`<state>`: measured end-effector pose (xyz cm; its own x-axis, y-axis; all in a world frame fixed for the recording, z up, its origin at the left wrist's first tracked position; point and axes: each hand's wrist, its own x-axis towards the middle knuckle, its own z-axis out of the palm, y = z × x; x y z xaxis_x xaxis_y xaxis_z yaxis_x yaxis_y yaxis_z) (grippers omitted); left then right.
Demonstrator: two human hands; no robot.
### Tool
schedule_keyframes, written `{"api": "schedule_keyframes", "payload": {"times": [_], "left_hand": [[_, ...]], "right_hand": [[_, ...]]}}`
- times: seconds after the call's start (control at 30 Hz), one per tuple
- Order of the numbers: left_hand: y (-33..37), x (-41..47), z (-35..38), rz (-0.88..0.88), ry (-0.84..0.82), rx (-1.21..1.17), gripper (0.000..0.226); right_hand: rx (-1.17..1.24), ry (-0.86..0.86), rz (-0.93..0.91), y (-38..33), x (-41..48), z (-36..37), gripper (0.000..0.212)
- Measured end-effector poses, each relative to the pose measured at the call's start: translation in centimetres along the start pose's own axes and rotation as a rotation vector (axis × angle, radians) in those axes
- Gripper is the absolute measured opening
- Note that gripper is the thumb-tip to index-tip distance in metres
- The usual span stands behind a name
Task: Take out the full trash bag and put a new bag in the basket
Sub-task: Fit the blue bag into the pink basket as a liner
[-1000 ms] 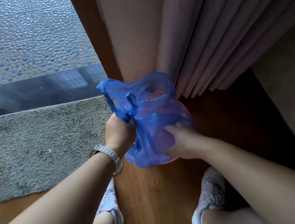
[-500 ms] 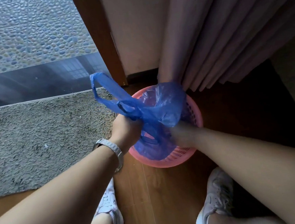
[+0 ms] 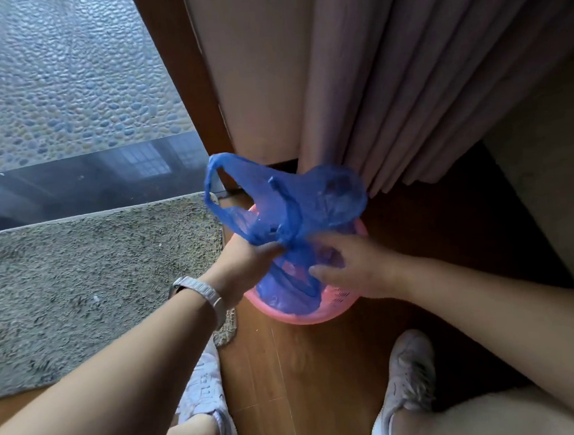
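Note:
A round pink plastic basket (image 3: 333,303) stands on the wooden floor below the curtain. A thin blue plastic bag (image 3: 298,202) billows over it, its lower part hanging inside the basket and its handle loops sticking up to the left. My left hand (image 3: 248,261), with a watch on the wrist, pinches the bag's bunched edge above the basket's left rim. My right hand (image 3: 354,267) reaches over the basket's near rim with fingers spread against the bag's plastic. The inside of the basket is hidden by the bag.
A shaggy grey mat (image 3: 87,277) lies left of the basket. Pink curtains (image 3: 415,80) hang right behind it beside a wooden door frame (image 3: 178,71). My two white shoes (image 3: 203,395) (image 3: 408,376) stand on the wood floor (image 3: 308,370) just in front.
My right hand has come up from inside the basket to the bag's side. My left hand shifted right over the rim, and the bag has puffed up higher.

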<state>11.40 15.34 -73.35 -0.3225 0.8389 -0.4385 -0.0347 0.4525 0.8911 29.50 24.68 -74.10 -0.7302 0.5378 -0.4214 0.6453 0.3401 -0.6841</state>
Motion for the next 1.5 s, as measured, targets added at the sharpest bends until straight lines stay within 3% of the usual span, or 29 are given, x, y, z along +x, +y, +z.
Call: {"api": "schedule_keyframes", "payload": {"times": [0.1,0.2,0.27,0.4,0.53,0.6,0.67,0.73,0.8,0.93,1.03,1.13,1.2,1.27,1.37,1.43,1.5], "left_hand": [[1.5,-1.6,0.6,-0.002,-0.082,-0.126,0.029],[1.9,-2.6,2.2,0.01,-0.118,-0.187,0.023],[1.7,-2.7,2.9,0.023,-0.008,-0.139,0.018],[0.2,-1.8,2.1,-0.03,0.217,0.018,0.007],[-2.4,-0.6,-1.0,-0.108,0.395,0.339,0.016],[-3.6,-0.3,-2.2,-0.166,0.375,0.409,0.023],[-4.5,0.1,-3.0,-0.215,0.333,0.452,0.032],[-5.0,0.6,-3.3,-0.208,0.336,0.401,0.042],[-5.0,0.8,-3.3,-0.164,0.372,0.252,0.044],[-3.8,0.8,-3.8,-0.049,0.402,0.081,0.04],[-2.8,-0.5,-4.1,-0.067,0.292,0.318,0.033],[-2.0,-3.0,-3.3,-0.197,-0.002,0.723,0.034],[-1.6,-4.3,-2.1,-0.153,-0.105,1.051,0.044],[-0.8,-5.2,-0.7,0.06,-0.064,1.311,0.038],[0.7,-5.7,1.3,0.372,-0.079,1.294,0.027],[1.4,-5.5,2.0,0.533,-0.116,1.243,0.019],[2.1,-4.5,1.9,0.655,-0.096,1.248,0.022]], "right_hand": [[0.155,0.141,-0.123,-1.4,-1.7,0.7,0.055],[0.329,0.303,-0.083,-2.2,-1.1,1.6,0.036],[0.291,0.371,-0.026,-2.3,-0.8,1.7,0.019],[0.142,0.424,0.022,-1.0,-1.3,0.7,0.01],[0.094,0.352,0.151,2.3,-1.9,-0.6,0.019],[0.059,0.316,0.28,4.6,-1.7,-1.0,0.011],[0.072,0.255,0.387,6.4,-1.4,-1.2,0.018],[0.077,0.191,0.473,7.2,-1.1,-1.2,0.024],[0.111,0.148,0.52,7.4,-1.0,-1.0,0.013],[0.164,0.084,0.558,6.4,-1.8,-1.5,0.033],[0.097,-0.051,0.561,4.9,-3.1,-2.2,0.054],[0.054,-0.268,0.592,2.8,-4.8,-2.8,0.058],[0.054,-0.366,0.528,1.3,-5.6,-2.8,0.05],[0.133,-0.373,0.378,-0.8,-5.9,-2.3,0.036],[0.127,-0.114,0.016,-3.8,-5.3,-1.0,0.015],[-0.077,0.105,-0.187,-4.7,-4.4,-0.7,0.007],[-0.248,0.218,-0.274,-4.5,-3.3,-0.8,0.007]]}}
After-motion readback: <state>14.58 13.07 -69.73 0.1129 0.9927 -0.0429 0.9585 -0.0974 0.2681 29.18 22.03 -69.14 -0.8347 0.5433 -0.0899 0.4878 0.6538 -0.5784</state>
